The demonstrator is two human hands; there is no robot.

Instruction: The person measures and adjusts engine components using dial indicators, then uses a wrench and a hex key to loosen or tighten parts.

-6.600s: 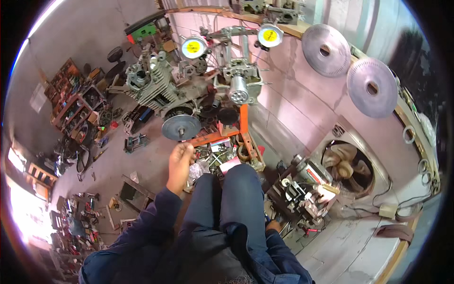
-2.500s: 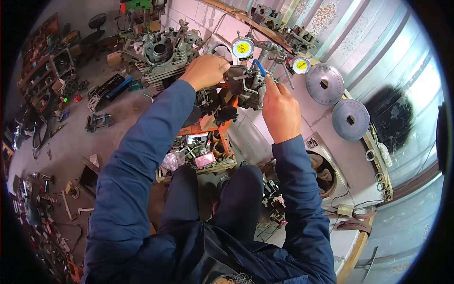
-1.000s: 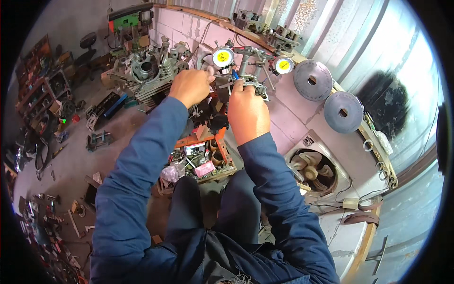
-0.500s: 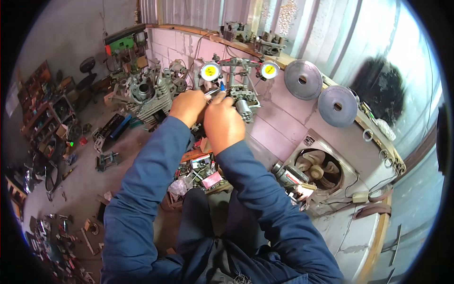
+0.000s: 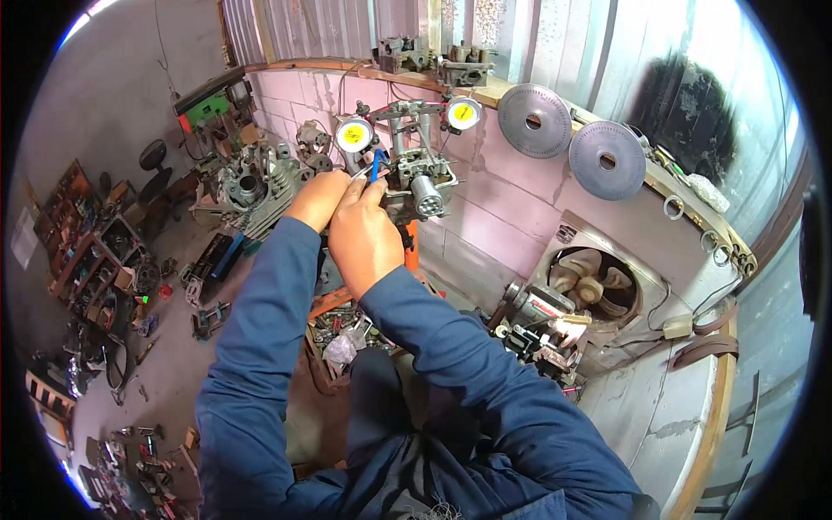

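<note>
While both hands' grip closes on the blue-handled tool (image 5: 374,165), the carburetor (image 5: 418,180) sits just beyond.

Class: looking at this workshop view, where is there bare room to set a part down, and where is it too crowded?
Bare concrete floor lies between the parts shelves and the person's left sleeve. The ledge right of the wall fan is bare too. Crowded: around both hands, left hand and right hand, at the metal assembly, and the tray below.

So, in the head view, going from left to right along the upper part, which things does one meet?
Green machine → grey engine block → yellow-faced dial gauge → second yellow-faced dial gauge → grey toothed disc → second grey disc.
</note>
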